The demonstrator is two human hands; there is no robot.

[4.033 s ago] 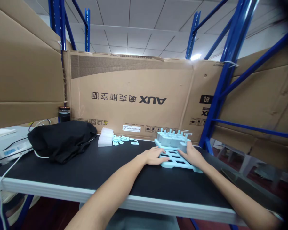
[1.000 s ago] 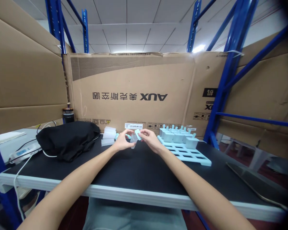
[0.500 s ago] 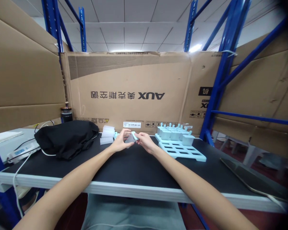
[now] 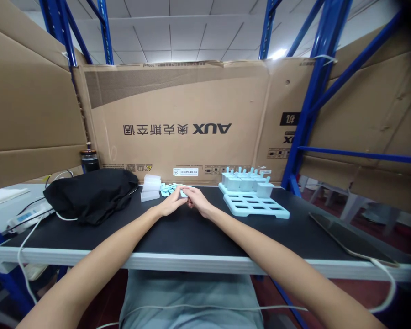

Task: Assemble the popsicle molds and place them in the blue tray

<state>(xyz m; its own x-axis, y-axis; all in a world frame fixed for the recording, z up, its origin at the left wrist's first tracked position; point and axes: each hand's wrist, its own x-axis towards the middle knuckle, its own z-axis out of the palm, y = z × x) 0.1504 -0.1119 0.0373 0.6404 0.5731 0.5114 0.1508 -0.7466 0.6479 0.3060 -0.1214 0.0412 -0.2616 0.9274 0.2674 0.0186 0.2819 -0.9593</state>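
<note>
Over the middle of the black tabletop, my left hand (image 4: pixel 171 202) and my right hand (image 4: pixel 199 201) meet around a small popsicle mold (image 4: pixel 184 194). Only a bit of its light blue lid shows; the fingers cover the rest. Both hands are closed on it. Just behind my left hand lies a pile of light blue popsicle-stick lids (image 4: pixel 167 188). Translucent mold cups (image 4: pixel 150 188) lie to its left. On the right stands a light blue mold rack (image 4: pixel 256 211), with several lidded popsicle molds (image 4: pixel 246 183) in its back rows and bare slots at the front.
A black cloth bundle (image 4: pixel 91 196) covers the table's left side, beside a white power strip (image 4: pixel 30 217) and a dark jar (image 4: pixel 89 161). A tablet-like flat device (image 4: pixel 349 237) lies at the right edge. Cardboard (image 4: pixel 178 105) walls the back; blue posts (image 4: pixel 304 109) stand alongside.
My hands have come together around the mold, and its translucent cup is now hidden by them. The whole view has shifted slightly, bringing more of the cable in front into sight.
</note>
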